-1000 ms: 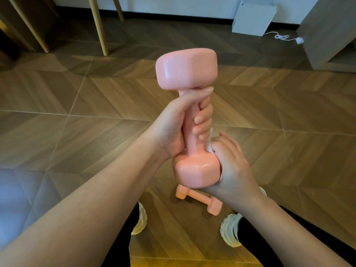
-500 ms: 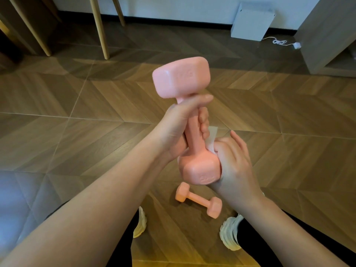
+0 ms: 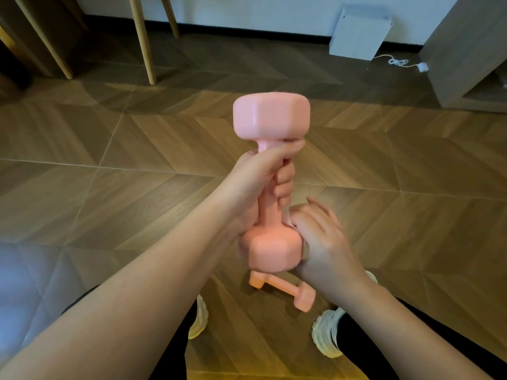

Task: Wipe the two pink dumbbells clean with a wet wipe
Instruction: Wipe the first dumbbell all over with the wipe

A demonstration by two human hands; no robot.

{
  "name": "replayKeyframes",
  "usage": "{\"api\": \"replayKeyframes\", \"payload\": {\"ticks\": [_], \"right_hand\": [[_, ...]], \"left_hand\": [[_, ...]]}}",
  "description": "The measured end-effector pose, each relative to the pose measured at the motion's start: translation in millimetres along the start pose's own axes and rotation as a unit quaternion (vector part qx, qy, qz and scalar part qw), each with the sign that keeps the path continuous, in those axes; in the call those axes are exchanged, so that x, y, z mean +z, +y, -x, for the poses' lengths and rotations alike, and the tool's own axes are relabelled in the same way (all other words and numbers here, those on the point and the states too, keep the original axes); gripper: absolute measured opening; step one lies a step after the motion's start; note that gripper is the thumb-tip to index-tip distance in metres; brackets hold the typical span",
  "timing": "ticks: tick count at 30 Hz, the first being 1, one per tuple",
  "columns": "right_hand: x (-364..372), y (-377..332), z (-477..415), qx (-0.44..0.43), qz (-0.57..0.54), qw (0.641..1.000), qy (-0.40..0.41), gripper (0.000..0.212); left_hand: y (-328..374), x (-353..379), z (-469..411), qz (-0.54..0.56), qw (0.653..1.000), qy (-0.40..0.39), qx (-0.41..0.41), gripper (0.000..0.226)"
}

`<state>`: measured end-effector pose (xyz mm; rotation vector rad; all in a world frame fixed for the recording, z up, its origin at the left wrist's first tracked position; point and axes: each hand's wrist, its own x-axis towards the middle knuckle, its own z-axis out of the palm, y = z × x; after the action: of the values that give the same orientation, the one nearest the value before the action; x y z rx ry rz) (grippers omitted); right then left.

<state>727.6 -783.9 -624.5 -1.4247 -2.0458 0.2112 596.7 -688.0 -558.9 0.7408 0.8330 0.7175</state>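
My left hand (image 3: pixel 255 182) grips the handle of a pink dumbbell (image 3: pixel 270 116) and holds it upright in front of me. My right hand (image 3: pixel 321 239) is wrapped against the right side of its lower head, pressing a white wet wipe (image 3: pixel 291 219) there; only a sliver of the wipe shows by my fingers. The second pink dumbbell (image 3: pixel 285 290) lies on the wooden floor between my feet, just below the held one.
My two white shoes (image 3: pixel 327 337) stand on the herringbone wood floor (image 3: pixel 109 174). Wooden furniture legs (image 3: pixel 142 39) rise at the back left. A white box (image 3: pixel 359 34) with a cable and a grey cabinet (image 3: pixel 466 50) stand at the back right.
The held dumbbell has turned about its handle in my left hand, and its heads show different faces. My right hand has shifted around the lower head with the wipe.
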Motion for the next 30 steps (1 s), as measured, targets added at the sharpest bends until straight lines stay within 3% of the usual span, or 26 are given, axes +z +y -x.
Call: {"api": "replayKeyframes", "payload": {"ticks": [5, 9, 15, 17, 20, 25, 30], "right_hand": [[-4.4, 1.2, 2.0, 0.021, -0.006, 0.999, -0.034, 0.036], [-6.0, -7.0, -1.0, 0.036, -0.024, 0.997, -0.063, 0.038], [-26.1, -17.4, -9.1, 0.161, -0.157, 0.966, -0.129, 0.059], [-35.5, -18.9, -8.3, 0.2, -0.229, 0.939, -0.161, 0.054], [-38.6, -16.8, -8.8, 0.292, -0.368, 0.868, -0.16, 0.048], [-21.9, -20.6, -10.1, 0.304, -0.299, 0.895, -0.128, 0.011], [-15.4, -14.7, -12.4, 0.388, -0.316, 0.859, -0.108, 0.012]], "left_hand": [[-2.9, -4.7, -0.1, -0.043, 0.998, 0.038, 0.004, 0.019], [-3.7, -7.9, -4.1, -0.004, 0.999, 0.05, -0.004, 0.033], [3.2, -12.5, -11.2, -0.032, 0.997, 0.071, 0.023, 0.034], [0.9, -16.4, -14.8, -0.071, 0.993, 0.089, 0.019, 0.031], [-3.8, -18.6, -17.7, -0.13, 0.987, 0.091, 0.005, 0.024], [-14.0, -19.6, -19.1, -0.152, 0.983, 0.099, -0.017, 0.023], [-21.1, -14.4, -17.6, -0.171, 0.98, 0.087, -0.06, 0.024]]}}
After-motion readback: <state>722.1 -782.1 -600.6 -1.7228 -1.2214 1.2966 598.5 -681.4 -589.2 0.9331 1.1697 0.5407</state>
